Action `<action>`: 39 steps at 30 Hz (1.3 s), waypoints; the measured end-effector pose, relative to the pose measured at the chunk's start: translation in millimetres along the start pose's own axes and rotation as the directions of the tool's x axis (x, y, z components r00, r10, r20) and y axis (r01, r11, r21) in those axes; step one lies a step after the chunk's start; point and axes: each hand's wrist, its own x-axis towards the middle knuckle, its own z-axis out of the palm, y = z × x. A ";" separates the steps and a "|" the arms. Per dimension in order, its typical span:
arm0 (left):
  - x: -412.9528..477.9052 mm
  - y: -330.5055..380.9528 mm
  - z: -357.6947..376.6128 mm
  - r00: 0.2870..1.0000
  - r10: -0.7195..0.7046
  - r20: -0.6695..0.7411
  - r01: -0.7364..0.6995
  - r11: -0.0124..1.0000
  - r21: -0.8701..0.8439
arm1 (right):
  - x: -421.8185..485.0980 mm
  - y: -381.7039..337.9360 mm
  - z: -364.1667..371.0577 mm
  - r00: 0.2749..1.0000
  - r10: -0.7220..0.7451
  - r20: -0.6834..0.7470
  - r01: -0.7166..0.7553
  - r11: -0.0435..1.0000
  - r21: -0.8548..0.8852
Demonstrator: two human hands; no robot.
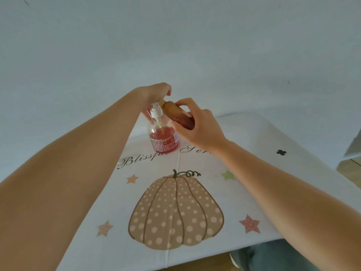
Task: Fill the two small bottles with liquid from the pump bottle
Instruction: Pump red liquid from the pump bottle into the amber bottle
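**A:** Where's the small bottle (178, 116)?

**B:** It's off the table and tilted, just above and to the right of the pump bottle (164, 137), which stands far-centre on the pumpkin tablecloth (254, 192). The right hand (201, 128) wraps its fingers round the body. The left hand (156, 93) curls its fingers onto the mouth end; I can't tell if there's a cap.

**A:** How will it handle?

**B:** Light, I'd guess, thin-walled, and slippery if liquid drips. Grip it mid-body and squeeze gently.

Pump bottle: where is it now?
Head view, centre: the pump bottle stands on the tablecloth just beyond the lettering, under the left hand, beside the small bottle gripped by the right hand.
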 end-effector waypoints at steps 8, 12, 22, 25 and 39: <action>-11.4 3.3 -0.3 0.995 -0.012 0.104 0.006 0.998 0.056 | -0.8 -2.1 -0.1 1.000 0.006 0.008 -0.006 1.000 0.004; -11.8 3.3 10.2 0.999 -0.001 0.033 -0.002 0.998 0.070 | -2.4 1.6 0.6 1.000 -0.005 -0.005 0.005 1.000 -0.009; -4.8 1.7 2.8 0.999 -0.023 0.048 0.020 0.998 0.063 | -1.2 0.0 -1.3 1.000 0.006 0.016 -0.006 1.000 -0.001; -4.3 5.2 -4.4 0.993 -0.038 0.108 0.030 0.997 0.076 | 0.5 -0.9 -1.4 0.999 0.012 0.030 -0.012 1.000 0.008; -6.2 1.2 2.5 0.995 -0.010 0.102 0.003 0.998 0.068 | -1.6 -0.5 -1.2 1.000 0.009 0.022 -0.009 1.000 0.002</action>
